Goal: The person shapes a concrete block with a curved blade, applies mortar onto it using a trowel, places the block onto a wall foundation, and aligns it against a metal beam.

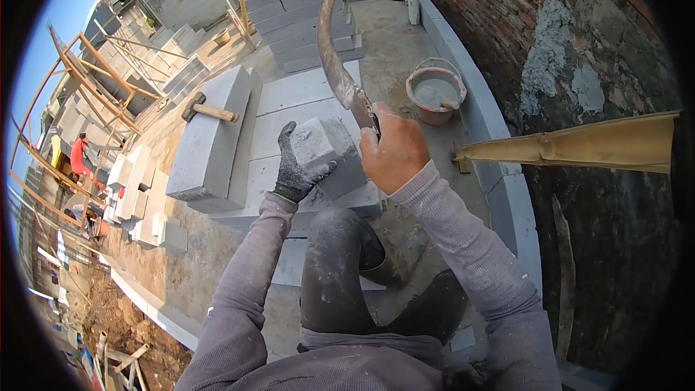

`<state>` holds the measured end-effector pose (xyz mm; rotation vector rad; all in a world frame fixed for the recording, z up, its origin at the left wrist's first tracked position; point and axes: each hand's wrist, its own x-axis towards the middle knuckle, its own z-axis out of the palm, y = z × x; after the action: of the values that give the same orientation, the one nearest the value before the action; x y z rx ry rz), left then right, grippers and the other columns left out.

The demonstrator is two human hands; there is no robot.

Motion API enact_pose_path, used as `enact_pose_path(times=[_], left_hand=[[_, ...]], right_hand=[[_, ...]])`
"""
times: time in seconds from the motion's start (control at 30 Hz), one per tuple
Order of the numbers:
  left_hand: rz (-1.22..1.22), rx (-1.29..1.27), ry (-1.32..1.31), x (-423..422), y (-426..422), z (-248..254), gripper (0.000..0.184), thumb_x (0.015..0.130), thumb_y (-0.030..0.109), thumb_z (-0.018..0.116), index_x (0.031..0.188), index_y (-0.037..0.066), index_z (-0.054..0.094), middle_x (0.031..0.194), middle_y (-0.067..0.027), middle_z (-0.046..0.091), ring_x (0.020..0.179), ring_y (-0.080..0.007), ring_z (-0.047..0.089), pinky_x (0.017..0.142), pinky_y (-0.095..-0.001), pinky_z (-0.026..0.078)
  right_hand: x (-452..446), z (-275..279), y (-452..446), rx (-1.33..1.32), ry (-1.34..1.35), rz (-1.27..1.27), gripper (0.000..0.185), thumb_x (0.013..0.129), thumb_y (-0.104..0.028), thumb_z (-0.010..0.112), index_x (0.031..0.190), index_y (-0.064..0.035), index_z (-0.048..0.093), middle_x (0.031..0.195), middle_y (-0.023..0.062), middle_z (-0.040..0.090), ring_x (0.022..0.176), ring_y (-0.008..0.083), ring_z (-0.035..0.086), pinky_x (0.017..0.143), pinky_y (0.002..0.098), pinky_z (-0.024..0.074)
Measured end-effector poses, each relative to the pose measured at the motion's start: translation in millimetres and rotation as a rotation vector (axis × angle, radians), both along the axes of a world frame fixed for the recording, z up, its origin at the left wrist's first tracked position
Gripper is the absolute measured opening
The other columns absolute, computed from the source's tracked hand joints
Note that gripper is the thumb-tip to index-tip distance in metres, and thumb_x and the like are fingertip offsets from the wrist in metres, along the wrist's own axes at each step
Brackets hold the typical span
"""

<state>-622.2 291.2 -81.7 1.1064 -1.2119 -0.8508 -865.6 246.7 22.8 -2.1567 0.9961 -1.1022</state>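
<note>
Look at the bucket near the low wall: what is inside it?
Grey mix in the bucket, with a light brown handle at the near rim. The mix covers the bottom and anything sunk in it.

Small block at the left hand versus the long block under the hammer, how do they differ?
The small block is much shorter than the long block. The small block's top is rough and crumbly, while the long block's looks flat and smoother. The left hand touches the small block; the long block carries the hammer. Both are grey.
</note>
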Motion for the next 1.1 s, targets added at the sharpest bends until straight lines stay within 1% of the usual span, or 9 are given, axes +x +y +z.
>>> enact_pose_path(times=[0.03,0.33,0.4,0.53,0.6,0.77,0.9,0.97,1.1], left_hand=[[0.067,-0.103,-0.244,8.3,-1.2,-10.7,0.117,0.068,0.011,0.091,0.153,0.011,0.010,0.142,-0.0168,0.044,0.131,-0.0295,0.050,0.110,-0.0432,0.045],[0.141,-0.119,-0.347,16.5,-4.3,-21.1,0.117,0.067,0.016,0.093,0.151,0.008,0.012,0.138,-0.0168,0.047,0.129,-0.0299,0.050,0.109,-0.0435,0.045],[0.122,-0.121,-0.295,9.1,-4.5,-15.1,0.116,0.068,0.016,0.092,0.151,0.009,0.012,0.138,-0.0174,0.047,0.129,-0.0298,0.051,0.109,-0.0432,0.045],[0.152,-0.134,-0.358,20.2,-5.6,-27.6,0.119,0.065,0.016,0.094,0.151,0.011,0.012,0.137,-0.0166,0.045,0.127,-0.0281,0.050,0.108,-0.0430,0.046],[0.144,-0.180,-0.403,19.7,-10.3,-26.5,0.119,0.065,0.015,0.094,0.151,0.011,0.012,0.137,-0.0166,0.045,0.127,-0.0280,0.050,0.108,-0.0427,0.046],[0.096,-0.119,-0.168,10.7,-8.3,-23.4,0.117,0.067,0.015,0.092,0.151,0.012,0.011,0.136,-0.0168,0.048,0.126,-0.0290,0.053,0.107,-0.0423,0.048],[0.142,-0.158,-0.331,8.0,-2.9,-14.6,0.116,0.068,0.013,0.091,0.150,0.013,0.010,0.137,-0.0171,0.048,0.126,-0.0289,0.053,0.107,-0.0434,0.047],[-0.027,0.034,0.245,-7.4,1.9,6.8,0.118,0.067,0.011,0.093,0.151,0.013,0.010,0.142,-0.0155,0.045,0.130,-0.0285,0.051,0.110,-0.0447,0.045],[0.105,-0.128,-0.230,7.1,-7.1,-17.5,0.119,0.067,0.013,0.092,0.151,0.011,0.008,0.140,-0.0163,0.046,0.129,-0.0281,0.051,0.109,-0.0440,0.045]], right_hand=[[-3.7,5.4,11.1,0.015,0.009,0.003,0.031,0.089,-0.011,0.060,0.112,0.0091,0.055,0.075,0.0263,0.068,0.073,0.0429,0.071,0.067,0.0506,0.0572],[12.9,-29.4,23.0,0.054,0.286,0.044,0.035,0.089,-0.011,0.063,0.116,0.0103,0.056,0.075,0.0298,0.066,0.076,0.0472,0.068,0.068,0.0507,0.0532],[-4.9,11.3,31.8,0.205,0.210,0.010,0.039,0.088,-0.007,0.058,0.122,0.0114,0.053,0.094,0.0319,0.069,0.093,0.0467,0.069,0.083,0.0515,0.0566],[7.0,9.5,39.0,0.221,0.175,-0.057,0.038,0.089,-0.009,0.060,0.121,0.0101,0.055,0.102,0.0315,0.068,0.101,0.0449,0.068,0.089,0.0496,0.0559],[31.2,-38.2,28.1,0.066,0.400,-0.012,0.037,0.085,-0.009,0.064,0.117,0.0087,0.057,0.082,0.0273,0.068,0.084,0.0470,0.069,0.078,0.0507,0.0567],[14.7,8.7,10.9,0.042,0.285,-0.091,0.028,0.086,-0.009,0.062,0.109,0.0065,0.061,0.085,0.0271,0.069,0.085,0.0460,0.069,0.078,0.0499,0.0569],[24.0,-8.5,11.9,0.048,0.154,-0.123,0.027,0.088,-0.012,0.062,0.107,0.0071,0.062,0.082,0.0286,0.068,0.085,0.0444,0.069,0.075,0.0504,0.0564],[37.0,-50.4,-1.4,0.067,0.270,0.013,0.031,0.090,-0.015,0.061,0.109,0.0102,0.061,0.078,0.0305,0.066,0.079,0.0459,0.068,0.070,0.0505,0.0561],[18.0,-43.2,-22.1,-0.033,0.067,0.107,0.036,0.092,-0.016,0.060,0.112,0.0140,0.059,0.072,0.0275,0.066,0.064,0.0390,0.069,0.058,0.0463,0.0562]])
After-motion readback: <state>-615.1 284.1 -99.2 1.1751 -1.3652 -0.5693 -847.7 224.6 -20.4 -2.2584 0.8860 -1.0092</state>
